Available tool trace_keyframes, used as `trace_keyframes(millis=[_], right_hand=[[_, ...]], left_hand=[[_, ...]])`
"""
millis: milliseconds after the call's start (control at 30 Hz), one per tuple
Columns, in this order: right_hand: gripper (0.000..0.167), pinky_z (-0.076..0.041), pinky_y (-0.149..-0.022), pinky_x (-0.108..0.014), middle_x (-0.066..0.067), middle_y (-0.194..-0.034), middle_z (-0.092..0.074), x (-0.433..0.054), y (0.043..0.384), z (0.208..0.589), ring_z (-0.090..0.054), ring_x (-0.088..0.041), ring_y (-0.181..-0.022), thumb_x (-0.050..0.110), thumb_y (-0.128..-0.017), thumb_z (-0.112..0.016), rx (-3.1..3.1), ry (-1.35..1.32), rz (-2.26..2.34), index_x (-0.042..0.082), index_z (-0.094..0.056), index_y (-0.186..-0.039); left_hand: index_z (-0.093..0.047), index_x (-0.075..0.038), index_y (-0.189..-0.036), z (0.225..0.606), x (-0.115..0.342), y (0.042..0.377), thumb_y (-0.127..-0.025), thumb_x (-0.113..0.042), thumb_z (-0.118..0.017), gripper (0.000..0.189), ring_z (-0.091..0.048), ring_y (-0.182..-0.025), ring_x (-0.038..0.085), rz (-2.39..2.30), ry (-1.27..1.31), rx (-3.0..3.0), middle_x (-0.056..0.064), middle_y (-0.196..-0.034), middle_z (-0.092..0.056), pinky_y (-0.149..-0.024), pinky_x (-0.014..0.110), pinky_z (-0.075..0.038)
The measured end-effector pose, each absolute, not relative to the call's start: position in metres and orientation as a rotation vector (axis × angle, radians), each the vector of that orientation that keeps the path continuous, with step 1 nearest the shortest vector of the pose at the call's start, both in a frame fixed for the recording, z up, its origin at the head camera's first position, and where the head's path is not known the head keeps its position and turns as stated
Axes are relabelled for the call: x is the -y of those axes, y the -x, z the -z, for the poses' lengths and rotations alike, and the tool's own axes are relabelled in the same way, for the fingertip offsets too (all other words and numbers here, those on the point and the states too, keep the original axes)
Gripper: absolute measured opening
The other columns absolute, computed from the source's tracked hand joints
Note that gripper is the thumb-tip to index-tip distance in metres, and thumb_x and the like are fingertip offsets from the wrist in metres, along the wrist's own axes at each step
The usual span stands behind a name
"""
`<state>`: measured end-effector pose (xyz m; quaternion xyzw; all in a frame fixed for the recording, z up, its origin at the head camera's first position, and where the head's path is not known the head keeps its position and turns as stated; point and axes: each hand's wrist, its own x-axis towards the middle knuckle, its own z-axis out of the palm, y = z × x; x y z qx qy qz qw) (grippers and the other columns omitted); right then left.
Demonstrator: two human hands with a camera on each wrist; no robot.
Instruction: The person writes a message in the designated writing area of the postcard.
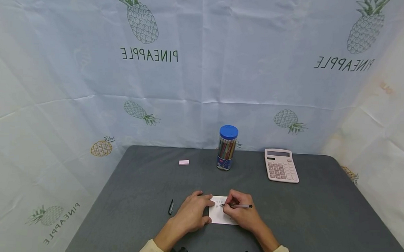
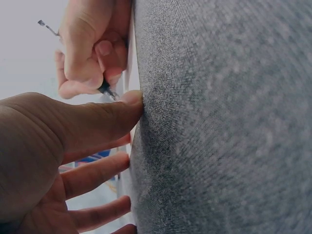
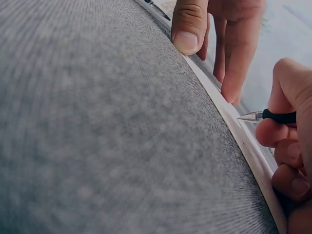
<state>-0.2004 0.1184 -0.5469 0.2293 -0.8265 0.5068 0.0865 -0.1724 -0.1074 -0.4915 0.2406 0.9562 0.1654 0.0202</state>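
A white sheet of paper [image 1: 220, 215] with a few handwritten marks near its top lies on the dark table. My right hand [image 1: 244, 212] pinches a pen [image 1: 242, 206], whose tip points left at the written marks. In the right wrist view the metal pen tip [image 3: 249, 117] is just over or on the paper; contact cannot be told. My left hand [image 1: 193, 211] presses the paper's left edge with its thumb and fingertips, fingers spread and fairly straight. Just left of that hand lies a black pen cap [image 1: 170, 207].
At the back stands a clear tub of pencils [image 1: 226, 149] with a blue lid. A pink calculator [image 1: 281, 166] lies at the back right, a small pink eraser [image 1: 184, 162] at the back left. A pineapple-printed cloth [image 1: 203, 81] hangs behind the table [image 1: 146, 183].
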Motion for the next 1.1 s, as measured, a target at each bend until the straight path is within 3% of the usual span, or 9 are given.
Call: trace_keyframes(millis=[567,1100], right_hand=[[0.034,-0.03,-0.053,-0.016,0.017,-0.064,-0.049,-0.1186,0.1998,0.5463,-0.039,0.004,-0.055,-0.005,-0.074,-0.079,2.438,-0.688,-1.508,0.025,-0.063,-0.075],[0.033,-0.037,-0.052,-0.018,0.012,-0.067,-0.058,-0.1232,0.2009,0.5484,-0.047,0.0,-0.057,-0.008,-0.078,-0.078,2.456,-0.6,-1.587,0.022,-0.064,-0.076]], left_hand=[[-0.083,-0.017,-0.128,0.4919,0.1072,0.1723,-0.084,-0.024,-0.097,0.047,-0.062,-0.14,0.039,-0.518,-0.741,-2.964,0.003,-0.146,-0.073,-0.114,0.058,-0.054],[-0.082,-0.018,-0.129,0.4917,0.1066,0.174,-0.084,-0.024,-0.097,0.047,-0.062,-0.142,0.039,-0.525,-0.718,-2.948,0.002,-0.147,-0.072,-0.114,0.06,-0.054]])
